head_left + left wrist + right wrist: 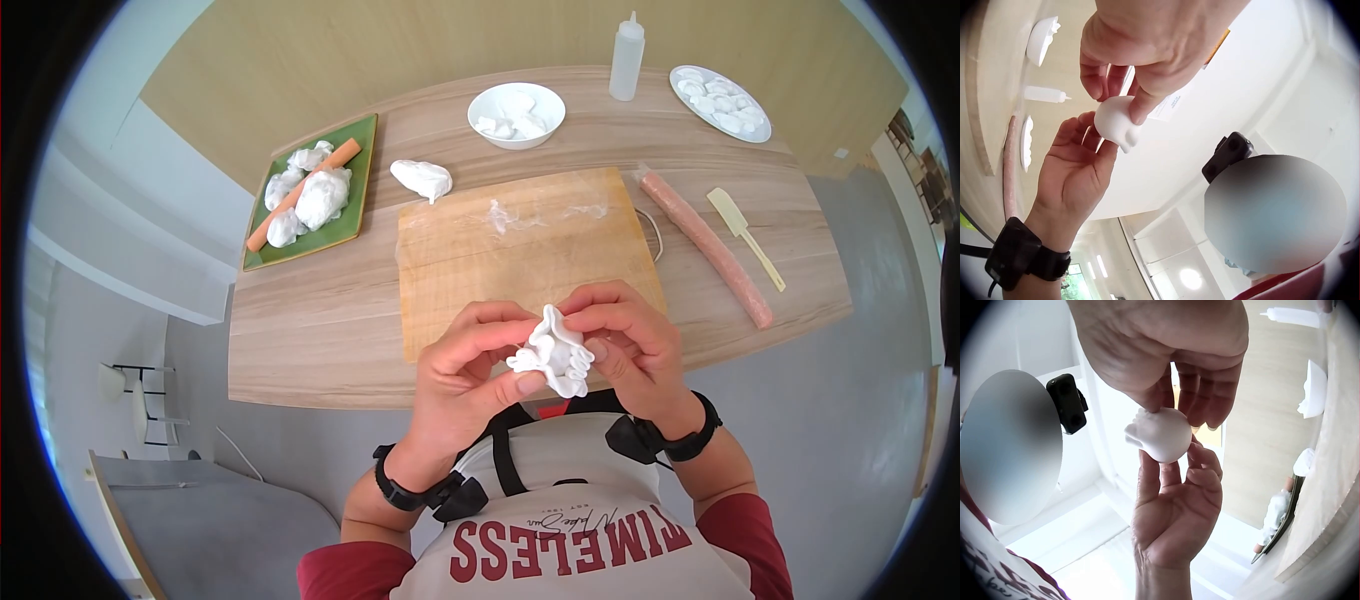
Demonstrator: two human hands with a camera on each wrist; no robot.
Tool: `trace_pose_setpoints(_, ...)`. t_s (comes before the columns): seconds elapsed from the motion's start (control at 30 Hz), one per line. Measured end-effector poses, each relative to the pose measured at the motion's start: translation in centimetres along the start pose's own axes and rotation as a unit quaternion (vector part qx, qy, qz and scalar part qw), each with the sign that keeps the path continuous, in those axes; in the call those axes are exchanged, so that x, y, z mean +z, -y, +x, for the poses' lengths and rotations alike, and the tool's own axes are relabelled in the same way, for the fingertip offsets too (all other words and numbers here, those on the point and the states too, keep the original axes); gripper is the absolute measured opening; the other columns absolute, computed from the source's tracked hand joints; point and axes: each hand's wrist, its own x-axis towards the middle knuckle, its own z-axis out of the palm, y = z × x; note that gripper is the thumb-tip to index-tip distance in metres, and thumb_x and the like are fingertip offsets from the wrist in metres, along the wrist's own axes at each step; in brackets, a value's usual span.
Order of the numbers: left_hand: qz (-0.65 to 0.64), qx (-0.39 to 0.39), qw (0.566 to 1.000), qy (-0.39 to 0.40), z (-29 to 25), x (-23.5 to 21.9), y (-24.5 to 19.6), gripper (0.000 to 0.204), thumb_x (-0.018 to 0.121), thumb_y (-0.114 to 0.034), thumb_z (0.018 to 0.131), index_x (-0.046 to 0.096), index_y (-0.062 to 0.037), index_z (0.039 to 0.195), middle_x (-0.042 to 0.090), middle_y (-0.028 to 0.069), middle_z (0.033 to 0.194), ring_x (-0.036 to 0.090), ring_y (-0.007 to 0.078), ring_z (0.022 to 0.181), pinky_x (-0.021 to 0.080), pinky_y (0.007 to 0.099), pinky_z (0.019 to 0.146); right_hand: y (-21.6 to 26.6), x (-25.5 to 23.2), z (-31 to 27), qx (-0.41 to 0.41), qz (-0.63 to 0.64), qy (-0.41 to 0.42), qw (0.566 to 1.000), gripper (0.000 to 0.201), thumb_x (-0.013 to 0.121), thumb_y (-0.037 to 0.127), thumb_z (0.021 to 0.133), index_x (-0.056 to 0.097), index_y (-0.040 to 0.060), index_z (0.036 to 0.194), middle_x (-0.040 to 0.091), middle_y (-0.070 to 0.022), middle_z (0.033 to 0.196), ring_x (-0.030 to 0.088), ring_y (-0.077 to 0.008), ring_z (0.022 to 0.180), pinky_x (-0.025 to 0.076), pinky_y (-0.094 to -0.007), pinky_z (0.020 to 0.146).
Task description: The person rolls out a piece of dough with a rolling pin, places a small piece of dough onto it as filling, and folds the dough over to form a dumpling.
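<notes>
A white dough pouch point(555, 352) with a ruffled, pleated rim is held up between both hands, above the near edge of the wooden board point(520, 260). Its underside is smooth and round, as the left wrist view shows of the pouch point(1113, 122). My left hand point(455, 365) pinches the left side, thumb on the near rim. On the opposite side my right hand point(640, 345) pinches the folds between thumb and fingers. Seen from the right wrist, the pleats of the pouch point(1163, 434) gather toward the left. Its inside shows only partly, pale and white.
Behind the board stand a white bowl point(482, 105) of white pieces, a squeeze bottle point(627, 62) and a plate point(757, 132) of white shapes. Rightward lie a pink wrapped roll point(705, 245) and spatula point(745, 235). Leftward are a wrapped white lump point(422, 180) and green tray point(345, 225).
</notes>
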Motion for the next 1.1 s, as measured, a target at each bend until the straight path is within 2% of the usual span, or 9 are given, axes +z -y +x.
trace_pose_setpoints(0.2, 0.038, 0.016, 0.999, 0.001, 0.2, 0.3, -0.1, 0.047, 0.071, 0.001, 0.075, 0.055, -0.0028, 0.119, 0.05, 0.0096, 0.116, 0.053, 0.0181, 0.104, 0.047, 0.0321, 0.087, 0.0, -0.1, 0.1, 0.003, -0.005, 0.001, 1.0, 0.017, 0.055, 0.001, 0.086, 0.06, 0.0, 0.102, 0.056, -0.0123, 0.107, 0.058, -0.016, 0.087, 0.048, -0.0253, 0.074)
trace_pose_setpoints(0.27, -0.011, -0.059, 0.998, 0.0, 0.2, 0.4, -0.3, 0.055, 0.072, -0.001, 0.074, 0.05, -0.0041, 0.124, 0.049, 0.0078, 0.118, 0.053, 0.0166, 0.104, 0.048, 0.0311, 0.085, 0.1, -0.2, 0.1, 0.004, -0.005, 0.003, 1.0, 0.017, 0.055, 0.001, 0.086, 0.061, 0.0, 0.102, 0.056, -0.0122, 0.107, 0.058, -0.0161, 0.087, 0.048, -0.0254, 0.075)
trace_pose_setpoints(0.37, 0.014, -0.063, 0.997, 0.042, 0.4, 0.0, -0.5, 0.06, 0.072, -0.002, 0.074, 0.047, -0.0043, 0.128, 0.048, 0.0064, 0.119, 0.052, 0.0152, 0.103, 0.048, 0.0306, 0.083, 0.4, -0.3, 0.2, 0.009, -0.039, 0.019, 0.999, 0.017, 0.054, 0.001, 0.086, 0.061, 0.0, 0.102, 0.056, -0.0121, 0.108, 0.058, -0.0166, 0.087, 0.048, -0.0258, 0.075)
trace_pose_setpoints(0.57, 0.013, -0.069, 0.996, 0.063, 0.2, -0.1, -0.2, 0.056, 0.068, 0.001, 0.077, 0.044, -0.0036, 0.127, 0.051, 0.0065, 0.118, 0.054, 0.0159, 0.105, 0.047, 0.032, 0.085, 0.1, -0.9, -0.1, 0.01, -0.001, 0.041, 0.999, 0.023, 0.054, 0.0, 0.082, 0.061, -0.0004, 0.104, 0.055, -0.0132, 0.108, 0.058, -0.0188, 0.09, 0.048, -0.027, 0.075)
trace_pose_setpoints(0.63, 0.006, -0.073, 0.996, 0.054, 0.0, 0.4, -0.5, 0.055, 0.067, 0.001, 0.078, 0.043, -0.0038, 0.128, 0.052, 0.0068, 0.117, 0.054, 0.0162, 0.105, 0.047, 0.0324, 0.086, 0.6, -1.1, -0.1, 0.02, 0.031, 0.056, 0.998, 0.027, 0.055, 0.0, 0.079, 0.061, -0.0006, 0.105, 0.055, -0.0134, 0.108, 0.057, -0.0202, 0.093, 0.048, -0.0284, 0.076)
trace_pose_setpoints(0.77, 0.006, -0.08, 0.996, 0.046, -0.3, 0.5, -0.7, 0.058, 0.064, 0.002, 0.08, 0.038, -0.0043, 0.131, 0.054, 0.008, 0.116, 0.056, 0.0169, 0.104, 0.046, 0.0332, 0.089, 1.0, -1.3, 0.2, 0.017, 0.02, 0.064, 0.998, 0.028, 0.055, -0.001, 0.078, 0.061, -0.0006, 0.105, 0.055, -0.0136, 0.108, 0.056, -0.0213, 0.094, 0.048, -0.03, 0.077)
trace_pose_setpoints(0.83, 0.02, -0.082, 0.996, 0.036, -0.4, 0.8, -0.8, 0.058, 0.064, 0.002, 0.08, 0.038, -0.0042, 0.132, 0.054, 0.0079, 0.116, 0.056, 0.0171, 0.104, 0.046, 0.0331, 0.089, 0.8, -1.6, 0.3, -0.027, -0.071, 0.084, 0.994, 0.027, 0.055, 0.001, 0.078, 0.061, -0.0006, 0.105, 0.055, -0.0142, 0.108, 0.056, -0.022, 0.094, 0.048, -0.031, 0.077)
trace_pose_setpoints(0.93, 0.043, -0.081, 0.995, 0.03, -0.4, 0.7, -0.7, 0.058, 0.064, 0.003, 0.079, 0.039, -0.0038, 0.132, 0.053, 0.0075, 0.115, 0.056, 0.0174, 0.104, 0.046, 0.0328, 0.088, 0.9, -1.8, 0.2, -0.033, -0.094, 0.093, 0.991, 0.027, 0.056, 0.001, 0.078, 0.061, -0.0002, 0.105, 0.055, -0.0144, 0.108, 0.056, -0.0226, 0.094, 0.047, -0.0313, 0.078)
trace_pose_setpoints(1.1, 0.048, -0.082, 0.995, 0.026, -0.3, 0.7, -0.4, 0.059, 0.066, 0.003, 0.077, 0.042, -0.0041, 0.13, 0.053, 0.0059, 0.114, 0.055, 0.0164, 0.104, 0.048, 0.0298, 0.082, 1.6, -2.1, 0.5, 0.006, -0.062, 0.098, 0.993, 0.028, 0.06, -0.001, 0.077, 0.061, 0.0011, 0.105, 0.056, -0.0135, 0.108, 0.057, -0.0219, 0.093, 0.048, -0.0316, 0.076)
